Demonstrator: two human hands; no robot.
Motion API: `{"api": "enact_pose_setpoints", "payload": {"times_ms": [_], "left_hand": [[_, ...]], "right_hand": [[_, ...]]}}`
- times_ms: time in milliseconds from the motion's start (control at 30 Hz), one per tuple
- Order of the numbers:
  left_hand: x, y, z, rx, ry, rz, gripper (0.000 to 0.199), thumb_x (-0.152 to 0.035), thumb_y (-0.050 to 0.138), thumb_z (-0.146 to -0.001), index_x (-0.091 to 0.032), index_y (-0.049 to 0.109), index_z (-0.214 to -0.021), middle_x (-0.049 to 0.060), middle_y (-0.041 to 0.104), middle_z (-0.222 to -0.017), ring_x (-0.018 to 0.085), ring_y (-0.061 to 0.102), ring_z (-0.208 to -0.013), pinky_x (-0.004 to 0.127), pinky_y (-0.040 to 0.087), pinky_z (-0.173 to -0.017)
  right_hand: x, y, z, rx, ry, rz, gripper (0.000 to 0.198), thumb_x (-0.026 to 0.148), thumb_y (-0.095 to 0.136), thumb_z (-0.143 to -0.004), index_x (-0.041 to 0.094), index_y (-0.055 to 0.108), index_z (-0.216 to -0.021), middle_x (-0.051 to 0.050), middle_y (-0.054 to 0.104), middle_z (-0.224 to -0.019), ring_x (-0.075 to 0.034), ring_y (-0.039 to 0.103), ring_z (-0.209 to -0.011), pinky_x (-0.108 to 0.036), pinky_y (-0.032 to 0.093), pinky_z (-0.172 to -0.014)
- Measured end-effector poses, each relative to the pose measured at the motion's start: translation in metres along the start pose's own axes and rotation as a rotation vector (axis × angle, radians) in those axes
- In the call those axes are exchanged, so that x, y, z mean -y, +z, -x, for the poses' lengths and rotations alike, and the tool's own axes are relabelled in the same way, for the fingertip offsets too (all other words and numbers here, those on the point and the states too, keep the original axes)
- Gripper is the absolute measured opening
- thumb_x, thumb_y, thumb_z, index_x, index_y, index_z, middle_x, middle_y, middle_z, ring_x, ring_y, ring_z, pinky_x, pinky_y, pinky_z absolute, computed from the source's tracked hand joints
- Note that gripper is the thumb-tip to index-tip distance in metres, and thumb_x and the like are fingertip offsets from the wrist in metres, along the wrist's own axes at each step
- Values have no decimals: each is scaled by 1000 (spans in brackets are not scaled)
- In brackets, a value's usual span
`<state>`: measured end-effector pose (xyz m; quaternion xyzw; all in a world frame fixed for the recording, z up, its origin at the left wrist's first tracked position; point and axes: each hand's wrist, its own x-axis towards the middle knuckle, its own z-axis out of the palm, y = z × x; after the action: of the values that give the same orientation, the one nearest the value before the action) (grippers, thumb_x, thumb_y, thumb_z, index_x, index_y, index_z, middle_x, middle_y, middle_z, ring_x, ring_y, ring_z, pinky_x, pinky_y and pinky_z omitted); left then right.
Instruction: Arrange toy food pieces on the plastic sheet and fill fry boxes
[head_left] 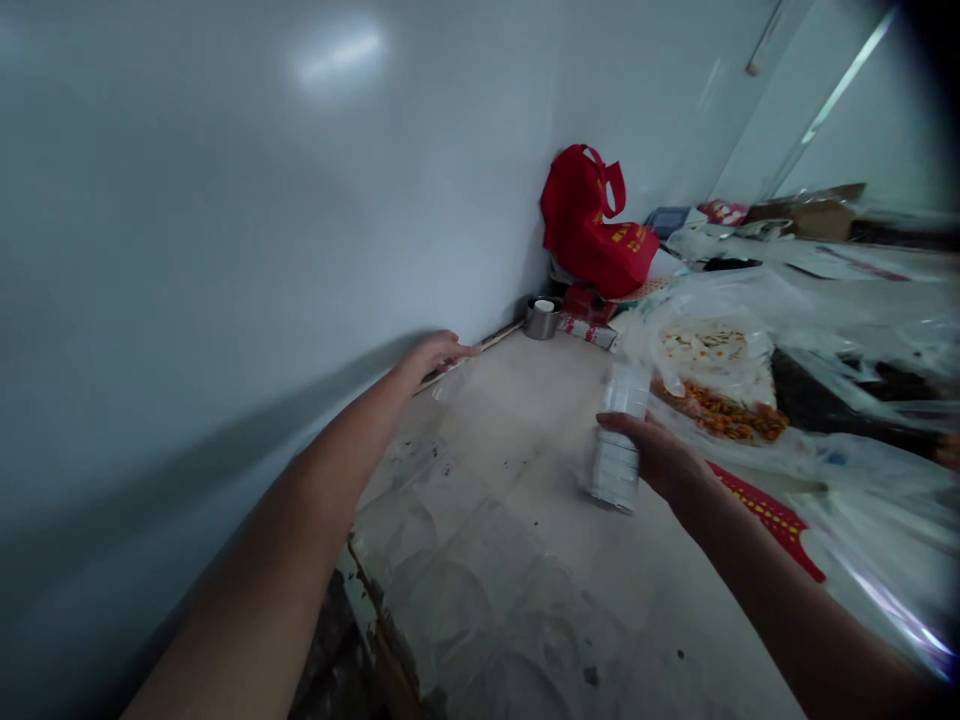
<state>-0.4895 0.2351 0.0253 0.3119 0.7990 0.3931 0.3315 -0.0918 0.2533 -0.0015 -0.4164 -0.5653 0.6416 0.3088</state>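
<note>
My right hand point(664, 455) is closed around a white, ribbed, box-shaped pack point(619, 440). The pack tilts a little just over the table, and motion blurs it, so its contents cannot be made out. At the far edge by the wall, my left hand point(444, 352) stretches forward with its index finger out along a thin wooden strip point(499, 337). Nothing shows plainly in its fingers, whose undersides are partly hidden. Beyond it stands a small metal cup point(541, 318) with something white inside.
A red cloth bag point(600, 235) leans in the corner. Plastic bags with orange-brown food point(731, 412) spread along the right, above a red strip with yellow marks point(772, 515). Dark crumbs dot the pale tabletop point(517, 540). The white wall point(225, 220) borders the left.
</note>
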Motion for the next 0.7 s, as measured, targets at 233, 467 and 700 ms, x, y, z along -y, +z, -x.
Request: {"api": "enact_pose_setpoints", "payload": {"times_ms": [233, 467, 700], "left_hand": [[-6, -1, -7, -70, 196, -256, 56, -17, 78, -71, -16, 61, -124, 7, 70, -88, 20, 66, -81, 26, 45, -71], [-5, -6, -8, -43, 460, -480, 51, -25, 84, -68, -18, 66, -116, 9, 70, -99, 26, 63, -100, 31, 44, -87], [16, -7, 4, -110, 733, -996, 28, -17, 68, -83, -17, 68, -111, 15, 59, -125, 30, 45, -127, 38, 30, -106]], "right_hand": [[4, -10, 9, 34, -25, -32, 61, 40, 86, -62, 29, 54, -113, -2, 57, -88, -20, 53, -72, -31, 41, -55], [5, -13, 19, 27, -25, 42, 59, 46, 80, -64, 28, 54, -114, -5, 59, -87, -24, 56, -73, -33, 42, -56], [3, -20, 22, 23, -39, -50, 60, 40, 84, -63, 27, 56, -115, -2, 56, -83, -18, 51, -65, -30, 42, -51]]}}
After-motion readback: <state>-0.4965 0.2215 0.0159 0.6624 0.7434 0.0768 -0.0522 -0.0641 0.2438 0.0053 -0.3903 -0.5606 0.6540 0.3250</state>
